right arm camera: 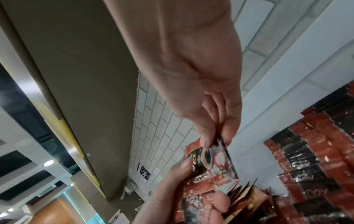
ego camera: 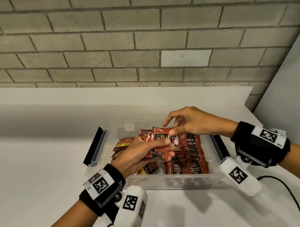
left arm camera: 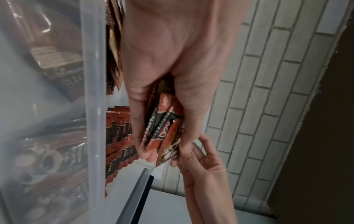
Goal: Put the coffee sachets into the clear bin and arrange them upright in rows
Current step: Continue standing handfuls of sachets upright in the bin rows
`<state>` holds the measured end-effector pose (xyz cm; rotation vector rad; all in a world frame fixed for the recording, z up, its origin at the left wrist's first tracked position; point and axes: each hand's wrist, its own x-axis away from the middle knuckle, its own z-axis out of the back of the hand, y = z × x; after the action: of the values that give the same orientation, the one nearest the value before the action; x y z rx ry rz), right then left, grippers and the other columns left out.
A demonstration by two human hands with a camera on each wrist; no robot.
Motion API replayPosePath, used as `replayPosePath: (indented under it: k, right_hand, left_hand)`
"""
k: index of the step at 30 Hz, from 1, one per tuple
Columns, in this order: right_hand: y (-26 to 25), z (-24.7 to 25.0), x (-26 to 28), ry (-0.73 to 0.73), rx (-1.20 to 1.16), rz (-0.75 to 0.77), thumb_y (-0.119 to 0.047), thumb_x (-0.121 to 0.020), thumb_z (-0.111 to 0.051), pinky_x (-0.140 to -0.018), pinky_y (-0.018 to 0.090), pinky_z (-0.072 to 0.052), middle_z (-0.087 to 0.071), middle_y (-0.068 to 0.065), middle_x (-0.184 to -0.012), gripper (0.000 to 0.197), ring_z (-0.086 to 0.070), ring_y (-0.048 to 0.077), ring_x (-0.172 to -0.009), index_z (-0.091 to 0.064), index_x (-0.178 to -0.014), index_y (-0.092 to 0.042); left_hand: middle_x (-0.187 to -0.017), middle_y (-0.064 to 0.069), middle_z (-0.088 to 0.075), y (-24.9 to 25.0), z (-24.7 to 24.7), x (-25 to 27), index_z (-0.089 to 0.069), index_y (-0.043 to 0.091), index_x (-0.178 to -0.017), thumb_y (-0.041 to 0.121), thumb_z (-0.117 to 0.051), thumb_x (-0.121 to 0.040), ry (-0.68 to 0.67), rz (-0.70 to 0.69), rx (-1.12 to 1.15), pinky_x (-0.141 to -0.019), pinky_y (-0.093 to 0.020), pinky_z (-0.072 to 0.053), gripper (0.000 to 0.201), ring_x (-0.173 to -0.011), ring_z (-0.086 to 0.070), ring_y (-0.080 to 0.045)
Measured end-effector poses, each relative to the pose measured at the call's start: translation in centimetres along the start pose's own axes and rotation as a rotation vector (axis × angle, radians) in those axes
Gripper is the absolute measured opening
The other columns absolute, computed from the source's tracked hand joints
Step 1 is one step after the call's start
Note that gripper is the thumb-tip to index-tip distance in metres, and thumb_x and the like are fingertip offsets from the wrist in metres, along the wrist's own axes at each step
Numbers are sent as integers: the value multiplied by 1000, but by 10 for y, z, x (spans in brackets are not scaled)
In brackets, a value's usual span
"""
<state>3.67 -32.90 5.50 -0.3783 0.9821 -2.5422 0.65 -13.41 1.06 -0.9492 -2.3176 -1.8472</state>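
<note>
A white table point(ego camera: 39, 159) is seen carrying the clear bin point(ego camera: 177, 181), over which both hands are held. Below the right grip, upright rows of coffee sachets point(ego camera: 193, 156) are already packed; beneath the left, loose sachets point(ego camera: 122, 145) are heaped. A bundle of sachets point(ego camera: 158, 154) is clasped in the left hand point(ego camera: 136, 156), apparently as a ready supply. One sachet point(ego camera: 165, 140) is pinched at its edge by the right hand point(ego camera: 190, 122), seemingly to be drawn off for the rows.
</note>
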Motion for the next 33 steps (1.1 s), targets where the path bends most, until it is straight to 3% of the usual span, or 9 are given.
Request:
replayPosePath:
  k: [6, 10, 12, 14, 17, 22, 27, 31, 33]
  right_hand:
    - [12, 8, 7, 4, -10, -117, -18, -83, -71, -70, 20, -51, -71, 1, -89, 15, -69, 21, -84, -64, -96, -18]
    - [12, -9, 11, -211, 67, -209, -10, -89, -63, -76, 23, -54, -69, -2, -93, 50, -70, 8, -71, -48, -132, -30]
    - [8, -14, 9, -274, -94, -262, -1, -90, -58, -76, 26, -57, -63, 4, -99, 66, -71, 11, -73, -33, -145, -30]
    - [2, -13, 8, -252, -289, -301, 4, -90, -55, -77, 28, -58, -61, 10, -100, 68, -72, 17, -77, -30, -146, -26]
    - [-6, -17, 6, -192, -403, -313, 3, -92, -53, -72, 26, -59, -63, 10, -91, 52, -72, 19, -78, -41, -133, -27]
    - [4, -20, 4, -105, -227, -258, -19, -94, -57, -73, 33, -60, -67, 8, -86, 21, -69, 19, -75, -53, -114, -19]
    - [13, -20, 5, -118, 113, -192, -27, -89, -64, -70, 17, -44, -63, -12, -82, 14, -59, 6, -79, -66, -93, -14]
    - [21, -25, 2, -257, 204, -237, -22, -83, -71, -84, 32, -50, -71, 5, -91, 17, -67, 22, -90, -63, -98, -20]
    - [24, -30, 2, -276, 226, -225, -19, -83, -72, -79, 24, -51, -73, 8, -89, 18, -69, 20, -84, -63, -98, -17]
  left_hand:
    - [-100, -23, -71, -4, 20, -1, -55, 0, -115, 15, -60, -91, 166, -31, 131, -78, -44, -59, 29, -88, -71, -34]
    - [-103, -23, -71, -9, 33, -1, -58, -1, -115, 17, -59, -92, 266, -98, 150, -83, -44, -55, 29, -93, -68, -34]
    - [-104, -24, -70, -11, 35, -1, -58, -1, -116, 17, -59, -92, 265, -102, 170, -84, -45, -55, 30, -94, -67, -34]
    - [-104, -26, -69, -10, 34, 0, -58, -1, -114, 15, -59, -92, 226, -79, 193, -83, -48, -57, 28, -94, -68, -37]
    - [-105, -30, -68, -7, 28, -1, -55, -5, -116, 13, -57, -92, 158, -7, 250, -75, -50, -59, 30, -93, -69, -41]
    - [-103, -28, -69, -8, 24, -9, -53, -5, -120, 12, -58, -92, 187, -10, 278, -71, -49, -59, 33, -91, -70, -40]
    - [-95, -28, -71, -12, 19, -10, -56, -3, -106, 11, -61, -91, 196, 14, 189, -74, -49, -59, 22, -92, -69, -40]
    - [-95, -28, -70, -15, 21, -12, -55, -4, -111, 12, -58, -93, 199, 38, 127, -80, -50, -58, 24, -93, -70, -39]
    - [-95, -26, -72, -16, 22, -13, -57, -2, -111, 14, -59, -93, 208, 42, 114, -79, -47, -58, 24, -91, -71, -37]
